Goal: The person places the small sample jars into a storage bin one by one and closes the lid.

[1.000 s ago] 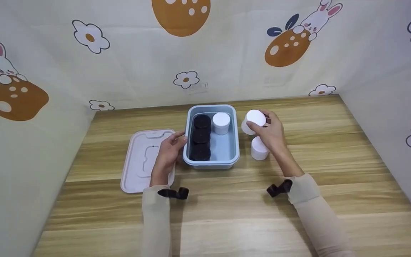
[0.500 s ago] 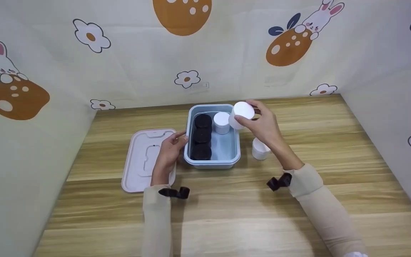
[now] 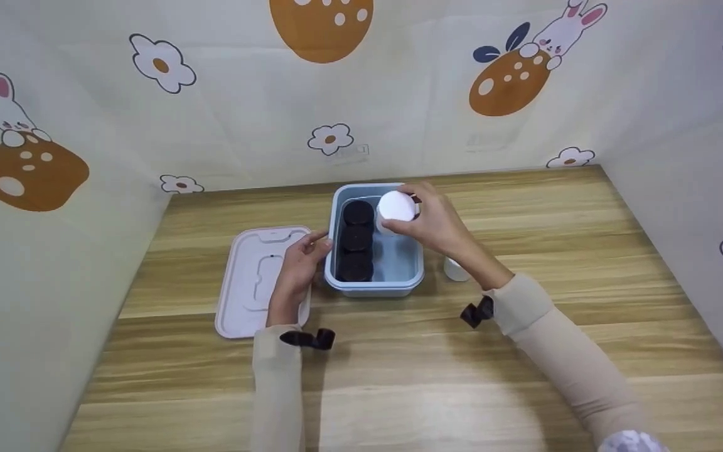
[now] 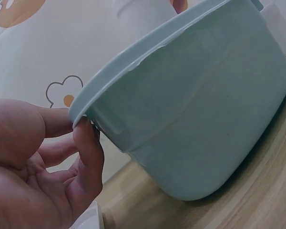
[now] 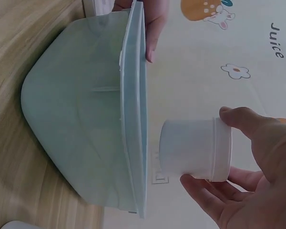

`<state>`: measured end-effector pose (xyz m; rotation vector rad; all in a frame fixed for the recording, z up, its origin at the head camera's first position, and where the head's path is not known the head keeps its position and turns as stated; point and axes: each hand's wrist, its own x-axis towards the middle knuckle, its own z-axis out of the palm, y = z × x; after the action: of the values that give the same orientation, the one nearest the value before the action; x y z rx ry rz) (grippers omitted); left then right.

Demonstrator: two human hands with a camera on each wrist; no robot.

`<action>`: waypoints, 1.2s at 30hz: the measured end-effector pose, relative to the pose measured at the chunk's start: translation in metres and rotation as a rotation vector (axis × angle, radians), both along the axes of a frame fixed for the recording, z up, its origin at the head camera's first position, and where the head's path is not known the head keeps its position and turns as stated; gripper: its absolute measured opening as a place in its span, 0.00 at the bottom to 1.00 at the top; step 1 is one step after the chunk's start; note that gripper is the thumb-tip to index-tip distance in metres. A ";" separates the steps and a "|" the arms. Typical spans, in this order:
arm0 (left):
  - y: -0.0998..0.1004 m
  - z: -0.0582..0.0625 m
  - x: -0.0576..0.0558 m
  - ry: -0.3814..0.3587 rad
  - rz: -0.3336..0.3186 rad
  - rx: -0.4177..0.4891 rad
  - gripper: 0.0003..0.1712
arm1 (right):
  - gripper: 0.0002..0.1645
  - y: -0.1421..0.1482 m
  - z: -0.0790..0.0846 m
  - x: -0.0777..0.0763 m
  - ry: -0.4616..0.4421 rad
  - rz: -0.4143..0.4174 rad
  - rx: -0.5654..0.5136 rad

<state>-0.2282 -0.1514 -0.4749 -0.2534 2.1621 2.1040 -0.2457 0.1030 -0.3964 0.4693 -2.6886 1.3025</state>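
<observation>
In the head view my right hand [image 3: 438, 221] grips a white lidded jar [image 3: 396, 206] between thumb and fingers, over the back right of a light blue plastic bin [image 3: 374, 290]. The right wrist view shows this jar [image 5: 190, 149] upright and just above the bin's rim [image 5: 134, 109]. My left hand [image 3: 299, 267] holds the bin's left rim; in the left wrist view its thumb and a finger pinch that rim [image 4: 93, 93]. Three black jars [image 3: 357, 238] stand in a row along the bin's left side. The white jar inside the bin is hidden behind the held one.
Partly behind my right wrist, another white jar [image 3: 455, 270] stands on the wooden table [image 3: 399, 376], right of the bin. A whitish lid [image 3: 242, 295] lies flat at the left, partly under my left forearm. A patterned cloth wall [image 3: 242, 113] rises behind the table.
My right hand has lifted the white jar from the table right of the bin and carried it left over the bin. The left hand stays on the rim.
</observation>
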 end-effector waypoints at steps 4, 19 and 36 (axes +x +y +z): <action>0.000 -0.001 -0.001 -0.004 0.001 -0.007 0.24 | 0.38 -0.004 -0.003 -0.003 -0.009 0.037 0.060; 0.000 -0.001 -0.001 -0.011 -0.004 0.031 0.23 | 0.37 -0.008 -0.016 -0.015 -0.042 0.144 0.250; 0.001 -0.002 -0.002 -0.009 -0.013 0.028 0.24 | 0.35 -0.010 -0.028 -0.017 0.020 0.281 0.445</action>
<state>-0.2302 -0.1509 -0.4769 -0.2446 2.1222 2.1200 -0.2632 0.0926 -0.4245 0.9281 -2.9742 0.7248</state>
